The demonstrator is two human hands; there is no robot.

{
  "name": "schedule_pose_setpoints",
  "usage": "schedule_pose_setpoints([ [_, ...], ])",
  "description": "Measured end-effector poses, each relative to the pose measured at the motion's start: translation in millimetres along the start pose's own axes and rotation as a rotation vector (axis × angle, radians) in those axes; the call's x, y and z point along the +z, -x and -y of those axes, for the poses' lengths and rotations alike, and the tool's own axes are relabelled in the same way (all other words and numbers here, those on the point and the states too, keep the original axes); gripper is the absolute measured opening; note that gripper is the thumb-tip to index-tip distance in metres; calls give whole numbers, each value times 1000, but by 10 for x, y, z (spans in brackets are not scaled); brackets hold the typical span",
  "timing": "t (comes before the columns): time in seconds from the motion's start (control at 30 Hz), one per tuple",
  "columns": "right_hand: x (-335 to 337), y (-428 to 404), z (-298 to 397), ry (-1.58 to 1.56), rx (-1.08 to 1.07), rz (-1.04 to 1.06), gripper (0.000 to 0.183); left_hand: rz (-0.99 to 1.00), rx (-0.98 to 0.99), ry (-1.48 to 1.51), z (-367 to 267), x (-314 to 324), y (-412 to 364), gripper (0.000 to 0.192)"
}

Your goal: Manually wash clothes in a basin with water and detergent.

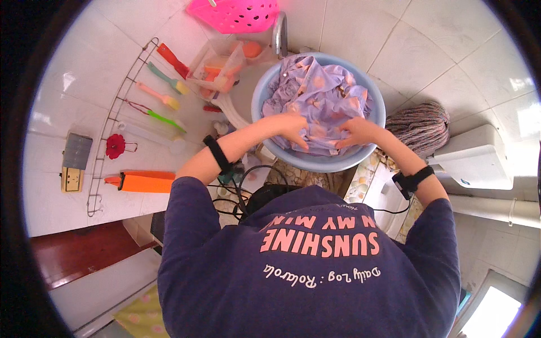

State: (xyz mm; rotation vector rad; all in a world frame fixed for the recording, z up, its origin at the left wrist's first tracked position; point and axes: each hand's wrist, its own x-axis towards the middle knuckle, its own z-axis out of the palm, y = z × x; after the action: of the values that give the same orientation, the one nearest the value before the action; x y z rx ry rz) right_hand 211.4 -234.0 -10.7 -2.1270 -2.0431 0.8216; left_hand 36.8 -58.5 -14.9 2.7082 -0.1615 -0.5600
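A light purple printed garment [321, 97] lies bunched up in a round blue plastic basin [258, 99]. Buttons and pinkish-orange patches show on its cloth. My left hand [291, 126] is on the near left part of the cloth, thumb and fingers spread apart. Opposite it, my right hand [359, 132] touches the near right part, its fingertips bent toward the left hand. Folds hide whether either hand pinches the fabric. A small pale tag [334, 151] shows at the cloth's near edge.
Behind the basin stands a metal faucet [280, 36], with a pink perforated basket [236, 14] above. Clear plastic containers [217, 63] sit at the left. Brushes hang from a wire rack [110, 122]. A mop head [422, 126] and a white box [477, 158] are at right.
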Motion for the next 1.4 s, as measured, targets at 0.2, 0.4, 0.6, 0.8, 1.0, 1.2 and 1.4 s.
schedule_pose_setpoints([
  [0.2,356,-411,23,162,-17,179,49,283,6,-142,-13,328,-482,40],
  [0.4,414,-565,143,331,12,307,30,469,212,-348,-23,380,-804,29],
  [0.6,606,-734,99,314,-54,230,19,612,201,-319,188,601,-1005,24],
  [0.8,713,-903,-42,245,94,473,23,819,196,-345,260,507,-1109,28],
  [1.0,544,-988,74,402,29,683,23,641,-14,-186,445,763,-1158,28],
  [1.2,447,-830,193,226,260,470,26,540,364,-63,305,555,-885,38],
  [1.4,-525,-116,175,-105,-238,62,29,221,193,-436,1,-291,-251,24],
])
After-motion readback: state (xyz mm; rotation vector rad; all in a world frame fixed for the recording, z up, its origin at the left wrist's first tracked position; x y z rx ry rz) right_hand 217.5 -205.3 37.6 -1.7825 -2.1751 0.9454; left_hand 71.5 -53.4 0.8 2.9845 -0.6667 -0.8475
